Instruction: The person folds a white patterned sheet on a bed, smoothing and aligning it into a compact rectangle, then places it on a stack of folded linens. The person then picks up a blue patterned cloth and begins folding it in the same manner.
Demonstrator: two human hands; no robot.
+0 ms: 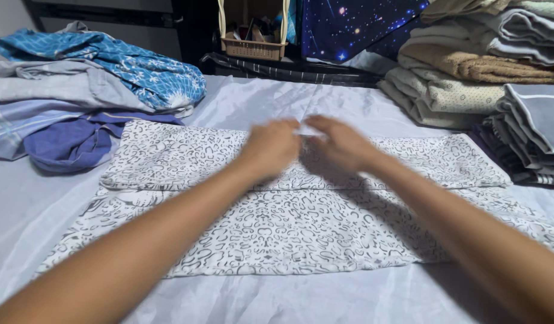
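Observation:
A white cloth with a black leopard-like print (277,234) lies spread flat on the pale grey sheet; its far part is folded over toward me as a band (169,156). Both my arms reach out over it. My left hand (271,147) and my right hand (340,143) meet at the middle of the folded band's far edge, fingers curled down on the fabric. Both hands are motion-blurred, so I cannot see whether they pinch the cloth or only press on it.
A heap of unfolded clothes, blue patterned (139,66) and purple (78,141), lies at the left. Stacks of folded towels and linens (481,66) stand at the right. A small wicker basket (253,47) sits at the back beside a starry dark blue fabric (355,24).

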